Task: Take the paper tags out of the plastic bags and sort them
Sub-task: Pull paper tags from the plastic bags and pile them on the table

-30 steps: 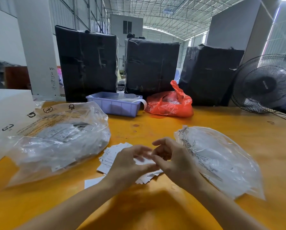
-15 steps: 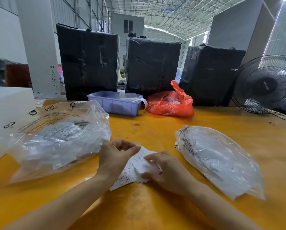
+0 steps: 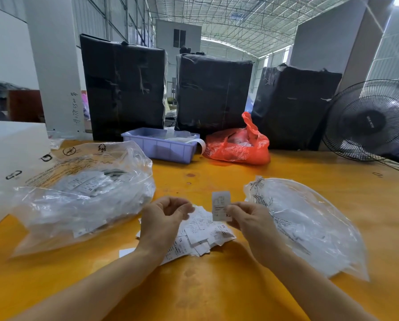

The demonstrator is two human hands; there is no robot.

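From the head camera, the right hand pinches one small paper tag by its bottom edge, thumb and fingers squeezed on it. The tag stands up straight, above the pile of tags on the yellow table. It has small print on it and the letters XS near the bottom.

The left hand hangs just over the pile. Its fingers are curled in loosely and I see nothing in them.

The pile lies between the two hands. The tags are white slips, lying every which way, one on top of another. One shows XL.

A big clear plastic bag sits to the left, and more tags show through it. Another clear bag lies to the right, just beside the right hand. It looks flat and nearly empty, but I cannot tell for sure.

I think the tags are very light and thin. They bend easily and can tear or crease if squeezed hard. They may stick together, so it looks best to pinch one by a corner or edge with two fingertips and slide it off. A fan stands at the far right. If it blows, loose tags could fly away.

The bags look soft, floppy and slippery. Holding one by its open end seems best.
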